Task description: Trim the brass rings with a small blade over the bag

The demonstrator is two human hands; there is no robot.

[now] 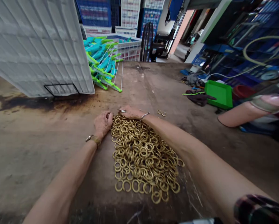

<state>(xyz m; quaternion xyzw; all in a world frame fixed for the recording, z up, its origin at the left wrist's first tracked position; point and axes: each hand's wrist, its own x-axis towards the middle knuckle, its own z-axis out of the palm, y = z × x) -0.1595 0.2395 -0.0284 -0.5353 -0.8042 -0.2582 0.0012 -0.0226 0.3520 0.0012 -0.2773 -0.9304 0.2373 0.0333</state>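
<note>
A large heap of brass-coloured metal rings point(139, 149) is spread on the worktable between my forearms. My left hand point(103, 124) is at the heap's far left corner, its fingers curled in and the thumb close to them. Whatever it may pinch is hidden. Across the far edge of the heap reaches my right hand point(131, 112), fingers closed and pointing left toward the left hand. A small shiny metal piece point(122, 110) with a dark end shows at its fingertips; its kind is too small to make out.
Two loose rings point(161, 113) lie beyond the right forearm. A grey-white ribbed panel point(41, 46) stands at the left. Teal and lime-green items point(104, 62) are piled behind it. At the right are a green tray point(219, 93), a dark glove point(200, 98) and a pink cylinder point(244, 113).
</note>
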